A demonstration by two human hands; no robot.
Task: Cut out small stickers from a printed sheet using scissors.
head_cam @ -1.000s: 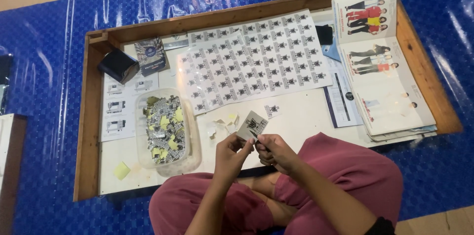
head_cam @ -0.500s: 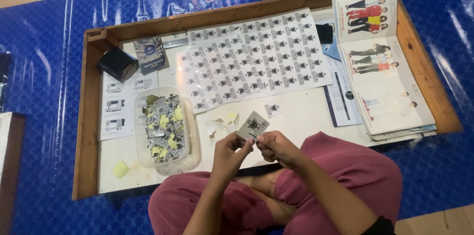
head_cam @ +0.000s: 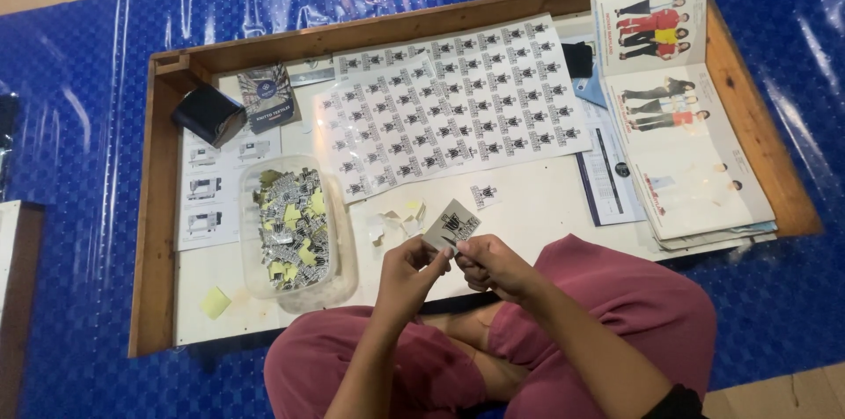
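Note:
I hold a small square sticker (head_cam: 452, 224) with a black design between both hands above the tray's near edge. My left hand (head_cam: 409, 271) pinches its lower left side. My right hand (head_cam: 487, 262) grips its lower right corner. Beyond them lies a large sheet of the same stickers (head_cam: 449, 106) in rows. One loose cut sticker (head_cam: 484, 196) rests on the white surface, close to a few peeled paper scraps (head_cam: 396, 222). To the left, a clear plastic tub (head_cam: 297, 230) is filled with several cut stickers and yellow backing bits.
A shallow wooden tray (head_cam: 158, 208) sits on blue plastic sheeting (head_cam: 79, 76). Open catalogues (head_cam: 678, 120) are stacked at its right. A dark box (head_cam: 209, 114) and a small booklet (head_cam: 268, 98) are at the back left. A yellow scrap (head_cam: 214, 302) lies near the front left. My legs in maroon trousers (head_cam: 634, 305) are crossed below.
Both hands keep working the sticker with slight finger shifts. The view has drifted a little; nothing else has moved.

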